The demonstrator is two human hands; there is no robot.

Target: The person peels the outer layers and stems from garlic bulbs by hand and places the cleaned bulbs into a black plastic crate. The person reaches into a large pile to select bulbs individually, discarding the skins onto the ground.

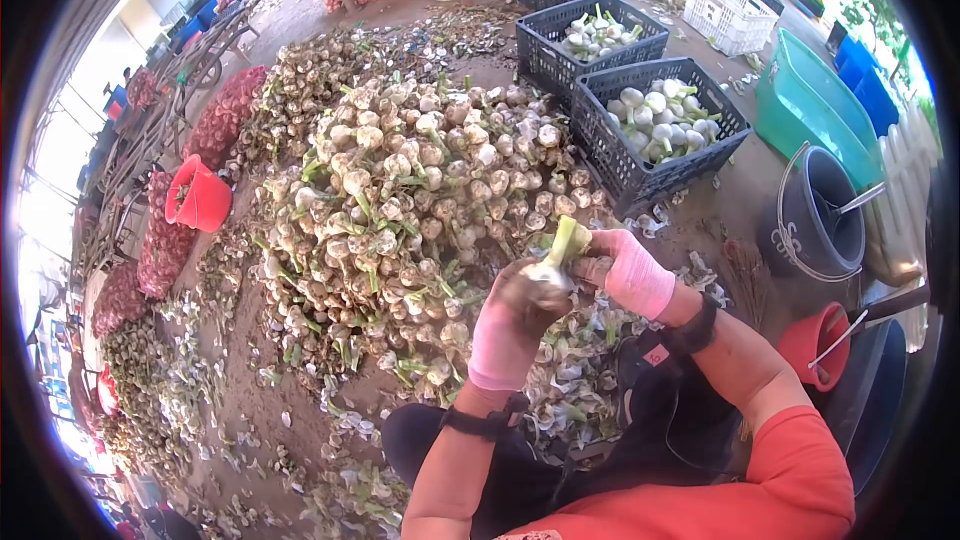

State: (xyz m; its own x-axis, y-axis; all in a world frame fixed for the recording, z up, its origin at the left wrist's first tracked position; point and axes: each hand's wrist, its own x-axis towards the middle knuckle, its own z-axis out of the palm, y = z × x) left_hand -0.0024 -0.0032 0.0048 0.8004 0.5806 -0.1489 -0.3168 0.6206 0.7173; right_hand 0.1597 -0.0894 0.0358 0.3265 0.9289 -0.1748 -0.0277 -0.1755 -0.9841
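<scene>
My left hand [512, 325], in a pink and dirt-stained glove, is wrapped round a garlic bulb [547, 285] held above my lap. The bulb is partly blurred, and its thick green stem [567, 240] points up. My right hand [632, 272], gloved the same way, is closed at the stem and the bulb's side, its fingertips partly hidden. Beyond my hands lies a big heap of unpeeled garlic [430, 180] with roots and stems. Peeled skins [575, 390] are piled between my knees. Cleaned white bulbs [665, 120] fill part of a black crate [655, 180].
A second black crate [535, 45] stands behind the first, near a white crate [728, 15]. At right are a green tub [810, 105], a dark bucket [800, 220] and a red container [815, 340]. A red bucket [205, 198] and net sacks [225, 115] stand at left.
</scene>
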